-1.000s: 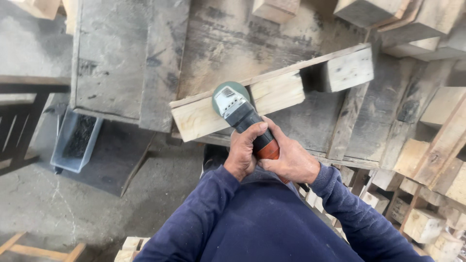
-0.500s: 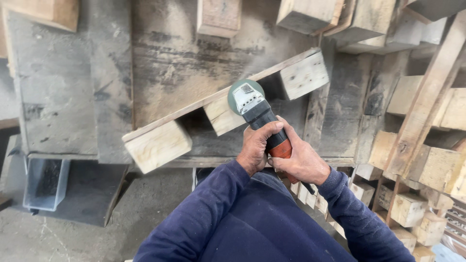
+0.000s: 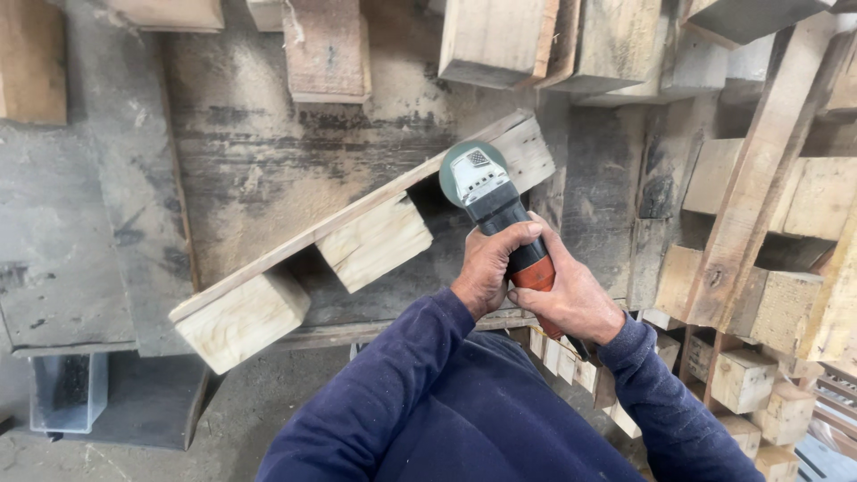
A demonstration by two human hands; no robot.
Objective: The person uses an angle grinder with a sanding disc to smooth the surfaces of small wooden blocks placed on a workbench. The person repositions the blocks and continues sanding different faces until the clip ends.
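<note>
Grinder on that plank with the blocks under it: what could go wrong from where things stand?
1. Both hands, left and right, are bare and grip the grinder just behind its disc; a kick could bring the disc toward the fingers.
2. The plank piece lies loose and slanted on the bench, with no clamp in sight, so it may shift under pressure.
3. The loose blue sleeves sit near the tool and could snag.

Worn, dusty grey workbench [image 3: 98, 223], stacked pale wooden blocks [image 3: 759, 357] at right, grey concrete floor [image 3: 259, 419] below.
</note>
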